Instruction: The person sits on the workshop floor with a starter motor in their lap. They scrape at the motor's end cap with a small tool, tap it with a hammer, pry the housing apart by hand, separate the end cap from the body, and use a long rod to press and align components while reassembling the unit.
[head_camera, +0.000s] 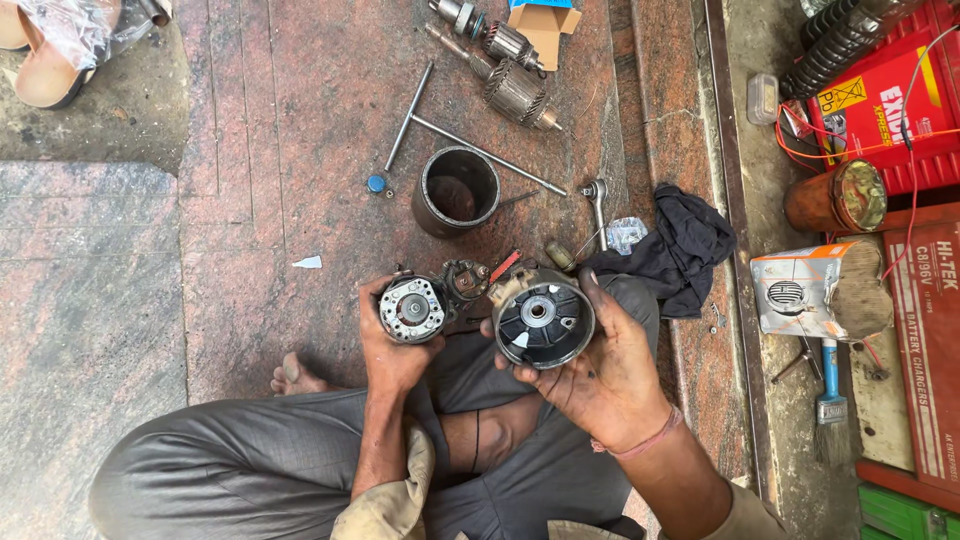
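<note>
My left hand (392, 352) grips a small round brush-holder plate (412, 309) with copper contacts, face up. In my right hand (598, 372) sits a round dark metal motor end housing (540, 318), its open side toward me with a central bearing hole. Both parts are held side by side above my lap, a small rusty part (465, 281) lying just behind them. I sit cross-legged on a stone floor, with a bare foot (293, 377) showing at the left.
On the floor ahead lie a hollow steel cylinder (456, 190), a T-handle wrench (440, 128), a ratchet spanner (597, 205), two armatures (515, 90), a blue cap (376, 184) and a black rag (682, 247). Red batteries (880, 100), a brush (829, 400) and a carton (815, 292) crowd the right.
</note>
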